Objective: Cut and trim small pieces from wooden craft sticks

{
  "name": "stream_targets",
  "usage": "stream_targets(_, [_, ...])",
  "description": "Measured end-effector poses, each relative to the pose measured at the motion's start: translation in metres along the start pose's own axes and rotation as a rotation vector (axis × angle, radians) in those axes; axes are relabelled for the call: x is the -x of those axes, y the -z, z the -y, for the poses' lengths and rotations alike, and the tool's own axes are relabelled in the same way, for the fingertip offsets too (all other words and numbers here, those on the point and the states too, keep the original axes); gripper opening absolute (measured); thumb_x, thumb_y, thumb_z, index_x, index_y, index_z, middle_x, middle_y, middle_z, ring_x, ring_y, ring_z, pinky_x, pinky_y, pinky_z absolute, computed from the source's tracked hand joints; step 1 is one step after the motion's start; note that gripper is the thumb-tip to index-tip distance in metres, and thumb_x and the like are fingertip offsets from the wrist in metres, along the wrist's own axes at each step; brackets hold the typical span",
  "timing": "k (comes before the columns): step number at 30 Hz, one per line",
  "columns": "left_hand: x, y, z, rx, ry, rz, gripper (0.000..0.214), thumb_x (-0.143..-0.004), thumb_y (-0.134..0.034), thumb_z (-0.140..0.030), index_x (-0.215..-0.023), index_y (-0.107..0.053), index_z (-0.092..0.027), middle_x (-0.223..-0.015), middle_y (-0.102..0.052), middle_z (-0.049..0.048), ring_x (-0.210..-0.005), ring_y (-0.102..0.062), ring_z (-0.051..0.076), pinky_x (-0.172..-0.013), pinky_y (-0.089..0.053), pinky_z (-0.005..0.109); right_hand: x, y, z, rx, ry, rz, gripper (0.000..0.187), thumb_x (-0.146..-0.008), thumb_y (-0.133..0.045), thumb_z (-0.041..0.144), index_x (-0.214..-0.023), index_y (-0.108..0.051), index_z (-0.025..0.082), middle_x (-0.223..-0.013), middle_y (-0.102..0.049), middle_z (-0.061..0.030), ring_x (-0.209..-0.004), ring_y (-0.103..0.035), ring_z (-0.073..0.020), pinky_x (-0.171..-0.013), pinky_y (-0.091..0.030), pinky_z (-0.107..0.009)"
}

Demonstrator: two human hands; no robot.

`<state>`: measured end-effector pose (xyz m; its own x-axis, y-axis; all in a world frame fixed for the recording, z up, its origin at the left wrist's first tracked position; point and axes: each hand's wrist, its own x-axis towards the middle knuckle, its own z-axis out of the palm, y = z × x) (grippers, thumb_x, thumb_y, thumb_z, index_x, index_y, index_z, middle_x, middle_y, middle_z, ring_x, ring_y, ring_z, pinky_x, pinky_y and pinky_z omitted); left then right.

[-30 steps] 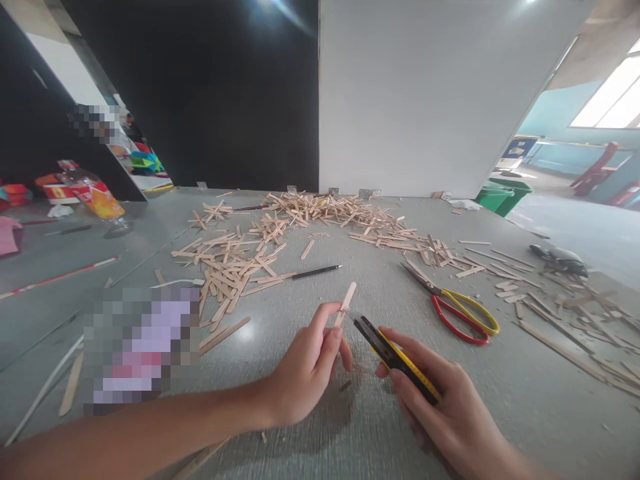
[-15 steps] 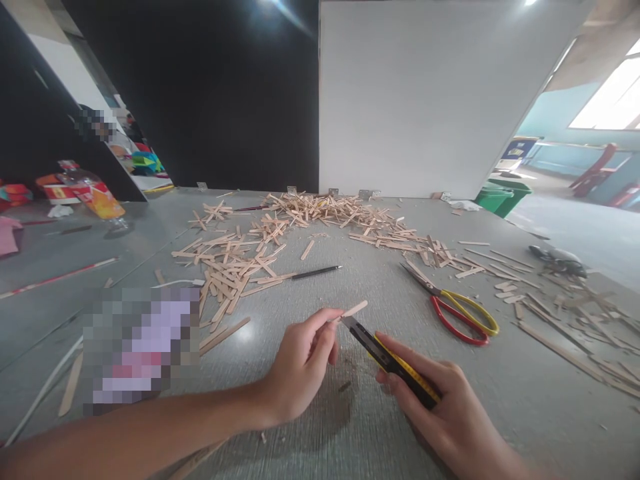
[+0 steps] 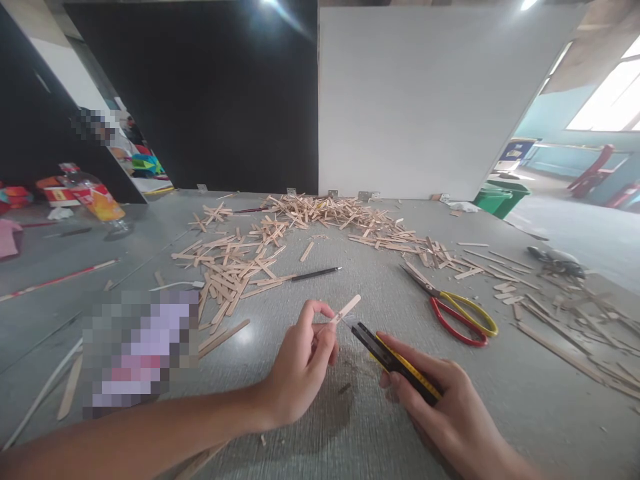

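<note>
Pinched between the thumb and fingers of my left hand (image 3: 305,367) is a small wooden craft stick (image 3: 350,307), its far end pointing up and right. My right hand (image 3: 445,400) is closed round a black and yellow utility knife (image 3: 395,361). The knife's thin blade points up and left, close to the near end of the stick; whether it touches the wood I cannot tell. Scissors (image 3: 457,313) with one red and one yellow handle lie beyond my right hand. Past my left hand rests a black pen-like tool (image 3: 316,273).
Heaps of craft sticks (image 3: 235,273) arc across the grey table (image 3: 370,267). Cut strips (image 3: 560,333) and a dark insect-like model (image 3: 557,260) lie at the right. A bottle (image 3: 95,197) stands back left. Black (image 3: 215,100) and white (image 3: 425,100) panels rise behind.
The knife blade has drawn back slightly from the stick. In my left hand the stick has tilted more upward, and the index finger has lifted a little.
</note>
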<state>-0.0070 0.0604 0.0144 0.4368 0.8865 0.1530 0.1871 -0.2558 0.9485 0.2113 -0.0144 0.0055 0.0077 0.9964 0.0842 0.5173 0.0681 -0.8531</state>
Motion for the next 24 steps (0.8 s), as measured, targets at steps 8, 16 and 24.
stream_targets(8, [-0.001,-0.0004,0.0036,0.002,-0.022,-0.043,0.021,-0.109,-0.036,-0.042,-0.102,-0.043,-0.024,-0.065,-0.05,-0.007,-0.055,-0.043,0.013,-0.054,-0.035,0.025,0.0015,-0.0009,-0.004,0.005,-0.006,0.033,0.052,-0.096,-0.057,0.047,-0.142,-0.065,0.024,-0.091,-0.08,-0.0076,-0.083,-0.072,-0.0273,-0.078,-0.058,-0.042])
stream_targets(16, [-0.002,-0.0011,0.0057,-0.017,-0.049,-0.075,0.022,-0.109,-0.039,-0.041,-0.098,-0.045,-0.023,-0.065,-0.05,-0.0066,-0.058,-0.046,0.013,-0.056,-0.035,0.026,0.0012,-0.0015,0.0002,-0.126,-0.062,0.029,0.051,-0.093,-0.065,0.047,-0.137,-0.07,0.022,-0.081,-0.077,-0.0075,-0.065,-0.068,-0.0214,-0.055,-0.056,-0.03])
stream_targets(24, [-0.0014,-0.0005,0.0051,-0.007,-0.034,-0.041,0.021,-0.109,-0.041,-0.04,-0.097,-0.045,-0.024,-0.074,-0.059,-0.0046,-0.054,-0.043,0.01,-0.052,-0.033,0.023,0.0063,-0.0051,-0.0048,-0.335,-0.198,0.032,0.062,-0.091,-0.067,0.059,-0.141,-0.066,0.023,-0.087,-0.074,-0.0082,-0.037,-0.046,-0.0083,-0.029,-0.04,-0.02])
